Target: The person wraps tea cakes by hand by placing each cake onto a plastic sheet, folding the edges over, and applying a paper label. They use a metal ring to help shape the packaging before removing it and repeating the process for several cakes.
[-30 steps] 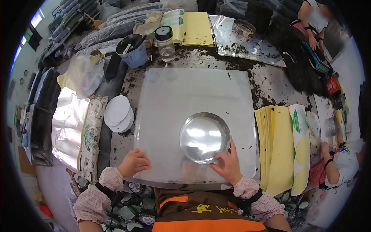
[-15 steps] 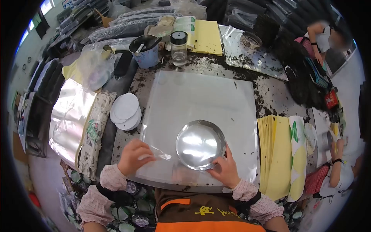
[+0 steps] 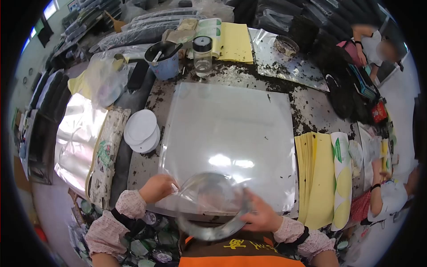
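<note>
My right hand [image 3: 263, 212] grips the right side of a shiny round ring [image 3: 222, 231], thumb and fingers on its band. The ring is tilted over the table's near edge and blurred by motion. I can see through its middle. My left hand [image 3: 156, 189] is pinched at the ring's upper left edge. A bit of clear film glints at its fingertips, mostly hidden. Beneath and beyond lies a large clear plastic sheet [image 3: 231, 124] on the table.
White round discs [image 3: 141, 127] and a foil sheet [image 3: 80, 142] lie at left. A blue tub [image 3: 163, 66] and a lidded jar [image 3: 203, 58] stand behind. Yellow sheets [image 3: 313, 178] lie at right. Dark flakes [image 3: 311, 102] are scattered about. Two people work on the right.
The ring has been lifted from the plastic sheet, brought towards my body and tilted. My right hand moved with it, and my left hand shifted slightly right and down to its edge.
</note>
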`<state>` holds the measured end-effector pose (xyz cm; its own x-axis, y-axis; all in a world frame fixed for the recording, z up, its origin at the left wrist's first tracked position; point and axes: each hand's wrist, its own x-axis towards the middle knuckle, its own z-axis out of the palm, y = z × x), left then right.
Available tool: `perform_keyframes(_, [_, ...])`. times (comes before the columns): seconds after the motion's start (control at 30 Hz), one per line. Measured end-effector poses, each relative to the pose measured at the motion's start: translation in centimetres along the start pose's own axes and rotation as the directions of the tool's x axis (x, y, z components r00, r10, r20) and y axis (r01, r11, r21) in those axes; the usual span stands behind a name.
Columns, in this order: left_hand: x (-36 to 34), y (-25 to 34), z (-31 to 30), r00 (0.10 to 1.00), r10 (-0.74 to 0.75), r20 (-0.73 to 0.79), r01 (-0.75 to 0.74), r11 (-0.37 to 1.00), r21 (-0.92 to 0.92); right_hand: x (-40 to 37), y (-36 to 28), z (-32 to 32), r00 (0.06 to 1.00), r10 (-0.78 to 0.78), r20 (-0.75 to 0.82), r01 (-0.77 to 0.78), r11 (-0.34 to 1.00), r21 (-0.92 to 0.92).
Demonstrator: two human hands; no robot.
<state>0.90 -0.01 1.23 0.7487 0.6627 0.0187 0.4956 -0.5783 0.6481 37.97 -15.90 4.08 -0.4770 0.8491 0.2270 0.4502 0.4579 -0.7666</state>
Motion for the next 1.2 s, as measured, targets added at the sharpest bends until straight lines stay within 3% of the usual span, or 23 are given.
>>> perform_keyframes(0.03, [1.4, 0.4, -0.9, 0.999, -0.043, -0.031, 0.042, 0.998, -0.052, 1.0, -0.2, 1.0, 0.998, -0.037, 0.059, 0.037, 0.999, 0.0])
perform_keyframes(0.13, [4.0, 5.1, -6.5, 0.941, 0.079, -0.328, -0.056, 0.995, 0.081, 4.6, -0.9, 3.1, 0.977, -0.109, 0.185, 0.118, 0.992, -0.042])
perform_keyframes(0.2, [1.9, 6.4, -6.2, 0.955, 0.233, -0.184, -0.18, 0.948, 0.264, 3.8, 3.1, 2.9, 0.978, 0.207, -0.041, -0.193, 0.957, 0.218])
perform_keyframes(0.3, [-0.4, 5.3, -2.0, 0.959, 0.284, 0.015, -0.274, 0.907, 0.319, 5.0, 7.0, -0.1, 0.874, 0.361, -0.326, -0.392, 0.92, -0.032])
perform_keyframes(0.4, [0.1, 1.7, 0.7, 0.968, 0.199, 0.154, -0.232, 0.943, 0.237, 5.4, 8.6, 0.3, 0.796, 0.382, -0.47, -0.4, 0.914, 0.066])
perform_keyframes(0.43, [0.8, 0.5, 0.5, 0.963, 0.187, 0.192, -0.218, 0.964, 0.152, 4.8, 8.8, 2.0, 0.733, 0.41, -0.543, -0.302, 0.911, 0.281])
perform_keyframes(0.47, [1.4, -0.2, 0.2, 0.958, 0.178, 0.224, -0.196, 0.978, 0.064, 3.7, 8.8, 2.7, 0.754, 0.342, -0.561, -0.29, 0.939, 0.183])
perform_keyframes(0.5, [2.3, 0.2, -1.7, 0.994, 0.083, 0.073, -0.085, 0.996, 0.018, 2.7, 8.7, 3.4, 0.771, 0.271, -0.577, -0.276, 0.958, 0.082])
perform_keyframes(0.53, [3.4, 0.6, -4.0, 0.997, -0.029, -0.078, 0.025, 0.999, -0.045, 0.9, 7.7, 2.6, 0.873, 0.109, -0.475, -0.289, 0.901, -0.324])
perform_keyframes(0.57, [4.1, -1.4, -4.9, 0.963, -0.141, -0.231, 0.164, 0.983, 0.083, -0.4, 6.4, 2.5, 0.925, 0.101, -0.367, -0.261, 0.87, -0.418])
perform_keyframes(0.6, [5.2, -2.8, -5.8, 0.862, -0.188, -0.47, 0.309, 0.931, 0.195, -2.1, 4.9, 2.5, 0.961, 0.107, -0.257, -0.227, 0.835, -0.502])
perform_keyframes(0.63, [5.6, -5.8, -6.2, 0.795, -0.073, -0.602, 0.334, 0.882, 0.333, -4.1, 3.4, 2.7, 0.98, 0.105, -0.171, -0.17, 0.888, -0.427])
perform_keyframes(0.77, [3.4, -9.7, -5.2, 0.843, 0.044, -0.537, 0.296, 0.794, 0.531, -9.6, -0.5, -0.1, 0.995, 0.102, 0.013, -0.101, 0.992, -0.07])
perform_keyframes(0.8, [3.5, -9.3, -5.2, 0.807, 0.11, -0.581, 0.268, 0.807, 0.526, -9.0, -0.3, -0.8, 0.987, 0.161, -0.024, -0.163, 0.981, -0.107])
perform_keyframes(0.83, [3.5, -8.8, -5.4, 0.786, -0.041, -0.617, 0.349, 0.853, 0.388, -8.0, 0.6, -2.0, 0.974, 0.218, -0.061, -0.225, 0.964, -0.142])
perform_keyframes(0.87, [3.6, -7.9, -5.6, 0.748, -0.193, -0.635, 0.429, 0.871, 0.241, -4.3, 0.8, -3.2, 0.944, 0.233, -0.233, -0.294, 0.916, -0.272])
perform_keyframes(0.9, [3.9, -6.8, -6.1, 0.692, -0.343, -0.635, 0.505, 0.859, 0.086, -4.0, 2.2, -2.9, 0.946, 0.213, -0.246, -0.293, 0.887, -0.356])
perform_keyframes(0.93, [4.8, -5.2, -7.6, 0.582, -0.646, -0.493, 0.645, 0.737, -0.203, -3.7, 4.4, -2.3, 0.946, 0.19, -0.262, -0.292, 0.849, -0.439])
perform_keyframes(1.03, [6.0, -4.4, -7.3, 0.576, -0.613, -0.542, 0.533, 0.784, -0.32, -4.5, 5.7, -1.7, 0.946, 0.131, -0.296, -0.275, 0.806, -0.524])
perform_keyframes(1.07, [8.0, -1.3, -5.8, 0.635, -0.393, -0.665, 0.345, 0.915, -0.211, -4.9, 5.7, -1.5, 0.946, 0.122, -0.301, -0.27, 0.809, -0.522])
perform_keyframes(1.1, [10.6, 2.8, -4.6, 0.712, -0.212, -0.669, 0.184, 0.976, -0.114, -4.8, 5.7, -1.5, 0.942, 0.12, -0.315, -0.277, 0.809, -0.518])
perform_keyframes(1.13, [12.2, 3.7, -2.3, 0.802, 0.047, -0.595, 0.032, 0.992, 0.122, -4.8, 5.7, -1.4, 0.938, 0.121, -0.324, -0.281, 0.812, -0.512])
perform_keyframes(1.2, [16.2, 7.7, 0.8, 0.874, 0.302, -0.38, -0.205, 0.939, 0.275, -5.3, 5.7, -1.2, 0.931, 0.125, -0.343, -0.285, 0.836, -0.47])
